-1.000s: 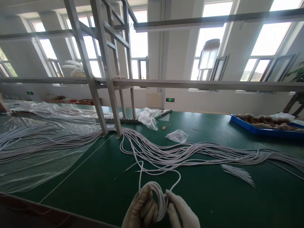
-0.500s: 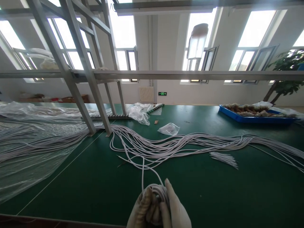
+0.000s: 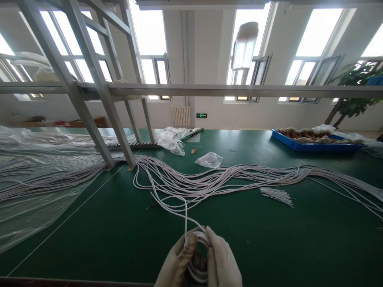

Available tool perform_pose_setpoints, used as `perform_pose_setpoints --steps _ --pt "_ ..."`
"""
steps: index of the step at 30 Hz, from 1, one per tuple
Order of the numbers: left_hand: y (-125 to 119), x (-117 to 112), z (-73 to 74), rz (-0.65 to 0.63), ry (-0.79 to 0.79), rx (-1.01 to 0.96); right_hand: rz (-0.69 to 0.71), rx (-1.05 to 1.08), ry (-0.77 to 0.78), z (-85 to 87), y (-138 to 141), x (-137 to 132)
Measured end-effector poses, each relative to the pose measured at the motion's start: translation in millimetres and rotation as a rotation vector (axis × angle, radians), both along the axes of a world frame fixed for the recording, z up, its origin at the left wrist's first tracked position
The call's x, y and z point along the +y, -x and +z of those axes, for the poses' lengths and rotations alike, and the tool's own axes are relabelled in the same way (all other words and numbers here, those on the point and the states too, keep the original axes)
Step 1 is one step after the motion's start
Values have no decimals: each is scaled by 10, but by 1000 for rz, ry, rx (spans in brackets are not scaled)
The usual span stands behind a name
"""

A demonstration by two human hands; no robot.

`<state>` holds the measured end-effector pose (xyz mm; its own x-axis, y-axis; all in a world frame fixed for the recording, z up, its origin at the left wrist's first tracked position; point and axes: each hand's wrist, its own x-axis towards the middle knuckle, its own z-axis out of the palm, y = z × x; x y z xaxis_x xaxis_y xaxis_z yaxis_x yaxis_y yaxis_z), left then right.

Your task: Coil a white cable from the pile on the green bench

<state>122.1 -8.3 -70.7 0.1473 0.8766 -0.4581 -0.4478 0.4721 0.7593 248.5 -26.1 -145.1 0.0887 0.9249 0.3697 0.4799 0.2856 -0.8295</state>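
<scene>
Coil (image 3: 198, 255) of white cable | between left hand (image 3: 177, 265) and right hand (image 3: 223, 265) | apparently gripped

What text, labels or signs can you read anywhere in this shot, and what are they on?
Green lit sign on the far wall beside the radiator: too small to read.
No readable text on the white cable coil in the left hand and right hand, or the blue tray.

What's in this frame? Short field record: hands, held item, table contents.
left hand: gloved, gripping the wire coil
right hand: gloved, pinching the same coil
wire coil: white, small loops, one strand running up to the bundle
wire bundle: long white wires spread across the green table
plastic sheet: left, over more wires
blue tray: far right
small bag: behind the bundle
</scene>
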Motion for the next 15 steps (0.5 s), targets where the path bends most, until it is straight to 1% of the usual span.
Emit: perform_pose_setpoints --steps 3,5,7,9,11,12,13,15 --pt "-14 13 5 45 -34 -97 59 -45 -65 -38 -23 27" --pt "-38 23 -1 71 9 -135 80 -96 -45 -80 -24 51" --pt "-68 33 -6 89 52 -169 82 -139 37 -118 -14 83" --pt "-93 34 -6 131 60 -184 54 -137 169 -134 1 115" --pt "-107 16 6 167 51 -163 -1 -56 275 -119 15 135" --pt "-109 0 17 172 35 -134 -17 10 302 -100 21 138" --pt "-110 -19 31 167 8 -96 -10 82 314 -74 24 136" --pt "-112 -57 62 142 -63 -28 63 205 320 -10 31 120"
